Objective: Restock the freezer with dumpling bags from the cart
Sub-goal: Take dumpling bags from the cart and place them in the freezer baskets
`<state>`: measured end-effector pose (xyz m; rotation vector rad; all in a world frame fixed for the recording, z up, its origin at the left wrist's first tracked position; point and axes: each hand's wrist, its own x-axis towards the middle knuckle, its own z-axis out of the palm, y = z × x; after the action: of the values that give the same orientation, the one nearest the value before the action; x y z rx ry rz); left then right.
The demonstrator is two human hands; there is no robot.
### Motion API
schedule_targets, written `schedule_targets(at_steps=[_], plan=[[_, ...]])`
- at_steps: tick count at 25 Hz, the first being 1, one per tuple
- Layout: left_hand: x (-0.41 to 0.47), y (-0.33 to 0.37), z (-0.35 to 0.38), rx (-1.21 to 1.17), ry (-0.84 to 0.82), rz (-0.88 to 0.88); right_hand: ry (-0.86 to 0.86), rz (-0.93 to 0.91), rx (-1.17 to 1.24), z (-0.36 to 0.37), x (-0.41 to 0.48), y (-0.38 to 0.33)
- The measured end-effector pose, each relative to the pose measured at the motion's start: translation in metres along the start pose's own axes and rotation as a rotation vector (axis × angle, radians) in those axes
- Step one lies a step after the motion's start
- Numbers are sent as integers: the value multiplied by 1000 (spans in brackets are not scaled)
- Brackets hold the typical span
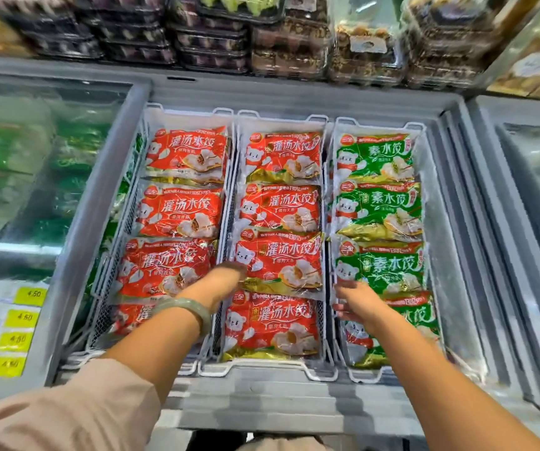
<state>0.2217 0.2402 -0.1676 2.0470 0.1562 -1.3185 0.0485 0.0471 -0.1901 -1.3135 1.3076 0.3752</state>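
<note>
The open chest freezer [262, 395] holds three white wire baskets. Red dumpling bags fill the left basket [122, 229] and the middle basket [268, 369]. Green dumpling bags [381, 206] fill the right basket. My left hand [229, 276] reaches into the middle basket and grips the lower left corner of the third red dumpling bag [281, 262], with its fingertips hidden under the bag's edge. My right hand [355, 302] hovers over the divider between the middle and right baskets, just right of that bag. Its fingers are loosely curled and hold nothing. The cart is out of view.
Stacked clear trays of pastries [291, 43] line the shelf behind the freezer. Closed glass lids cover the neighbouring freezer sections at the left [24, 164] and the right [538, 177]. Yellow price tags [21, 319] sit on the left frame.
</note>
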Motion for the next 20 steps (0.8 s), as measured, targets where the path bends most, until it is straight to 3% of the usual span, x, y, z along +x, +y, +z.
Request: schedule_targets(at_steps=[4,10,20], plan=[[-41,-3,8,-48,-136,61,8,-78,174,-6,-51,33],[-83,-14,41,27,-275,141,219,-70,404,-24,-128,127],[-187,-3,187,377,-495,366,492,10,710,-81,-236,283]])
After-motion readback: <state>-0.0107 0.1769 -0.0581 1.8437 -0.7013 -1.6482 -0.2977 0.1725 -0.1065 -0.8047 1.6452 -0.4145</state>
